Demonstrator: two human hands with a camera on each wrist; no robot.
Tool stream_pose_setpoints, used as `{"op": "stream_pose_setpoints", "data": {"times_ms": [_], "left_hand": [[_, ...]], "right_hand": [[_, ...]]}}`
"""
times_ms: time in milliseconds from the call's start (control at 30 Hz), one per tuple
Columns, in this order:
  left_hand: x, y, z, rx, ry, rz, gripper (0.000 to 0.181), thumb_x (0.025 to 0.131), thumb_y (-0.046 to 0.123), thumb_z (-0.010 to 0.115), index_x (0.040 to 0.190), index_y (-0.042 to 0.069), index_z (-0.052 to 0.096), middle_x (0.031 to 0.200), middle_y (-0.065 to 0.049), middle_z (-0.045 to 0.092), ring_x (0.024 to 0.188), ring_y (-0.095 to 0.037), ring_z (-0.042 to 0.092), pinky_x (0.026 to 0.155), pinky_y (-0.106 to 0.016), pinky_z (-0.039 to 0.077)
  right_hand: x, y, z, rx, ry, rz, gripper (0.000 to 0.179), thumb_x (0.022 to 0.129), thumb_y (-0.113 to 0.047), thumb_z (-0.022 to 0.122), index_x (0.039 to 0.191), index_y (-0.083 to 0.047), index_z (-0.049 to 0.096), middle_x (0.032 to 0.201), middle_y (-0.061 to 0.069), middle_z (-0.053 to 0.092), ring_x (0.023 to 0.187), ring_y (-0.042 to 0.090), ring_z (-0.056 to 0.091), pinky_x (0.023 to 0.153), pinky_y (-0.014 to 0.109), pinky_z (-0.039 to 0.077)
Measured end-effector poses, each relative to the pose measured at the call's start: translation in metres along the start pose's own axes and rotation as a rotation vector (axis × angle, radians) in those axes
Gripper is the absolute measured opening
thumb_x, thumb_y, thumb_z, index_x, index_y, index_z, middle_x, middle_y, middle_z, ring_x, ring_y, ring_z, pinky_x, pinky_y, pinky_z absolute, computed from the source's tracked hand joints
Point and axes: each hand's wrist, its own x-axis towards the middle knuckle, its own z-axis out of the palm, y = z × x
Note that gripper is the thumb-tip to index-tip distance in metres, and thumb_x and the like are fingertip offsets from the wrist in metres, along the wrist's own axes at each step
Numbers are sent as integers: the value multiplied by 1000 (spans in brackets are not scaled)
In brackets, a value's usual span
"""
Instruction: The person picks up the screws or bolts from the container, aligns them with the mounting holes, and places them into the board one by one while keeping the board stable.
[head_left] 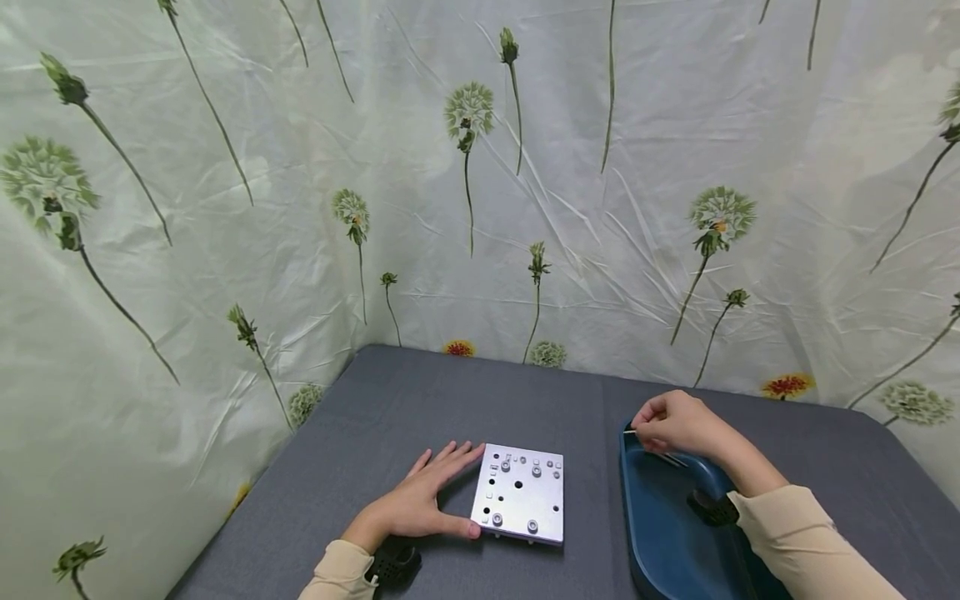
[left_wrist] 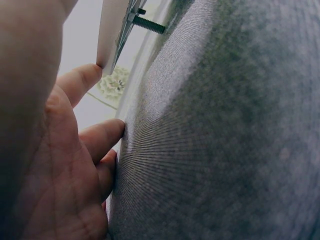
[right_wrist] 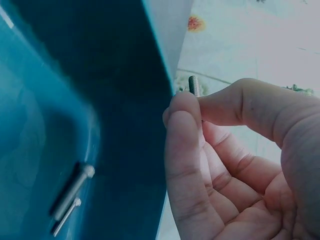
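Observation:
A square metal plate (head_left: 525, 492) with holes and several screws in its face lies on the grey cloth. In the left wrist view, a screw's threaded end (left_wrist: 150, 24) sticks out from its underside. My left hand (head_left: 420, 500) is spread at the plate's left side, fingers fairly straight. Its index fingertip touches the far left corner and the thumb the near left corner. Over the far end of the blue bin (head_left: 637, 533), my right hand (head_left: 678, 425) pinches a small screw (right_wrist: 194, 85) between thumb and fingers. Only its threaded end shows in the right wrist view; the fingers hide the rest.
Inside the bin lie a thicker screw (right_wrist: 72, 190) and a thinner one (right_wrist: 67, 217). The bin's raised walls stand to the right of the plate. Behind the grey tabletop (head_left: 450, 392) hangs a flower-printed curtain (head_left: 480, 208), which also runs along the left.

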Motion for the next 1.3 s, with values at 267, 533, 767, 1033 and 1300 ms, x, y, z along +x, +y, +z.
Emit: {"op": "stream_pose_setpoints", "data": {"times_ms": [267,533,767,1033,1300], "left_hand": [[-1,0,0,7,3,2,108,84,53,89,172,29,30,178,-13,29,168,-42,14,128,-79,1],[-1,-1,1,12,2,-8,108,84,54,89,172,31,29,178,-12,28,168,-41,14,128,-78,1],[0,-1,1,7,-1,-15,107,85,54,88,172,32,29,179,-11,28,169,-40,14,128,-78,1],[0,-1,1,6,3,-22,108,84,55,89,171,32,30,179,-10,28,169,-39,13,129,-76,0],[0,-1,1,11,9,-17,109,83,54,90,171,31,30,179,-10,28,169,-38,14,130,-76,1]], "right_hand": [[5,-12,7,43,-18,-33,17,101,-14,69,101,1,78,74,2,72,69,17,63,67,35,56],[10,-22,12,85,-37,-46,20,102,-14,69,105,4,77,76,4,73,71,17,64,68,38,59],[16,-28,16,97,-36,-65,21,102,-14,70,106,4,79,78,7,74,69,14,63,71,35,60],[27,-38,27,68,-38,-78,21,99,-16,71,105,1,81,76,6,74,69,14,62,69,33,56],[36,-50,39,89,-53,-74,23,101,-19,72,106,1,81,80,9,77,71,14,66,74,40,62]]}}
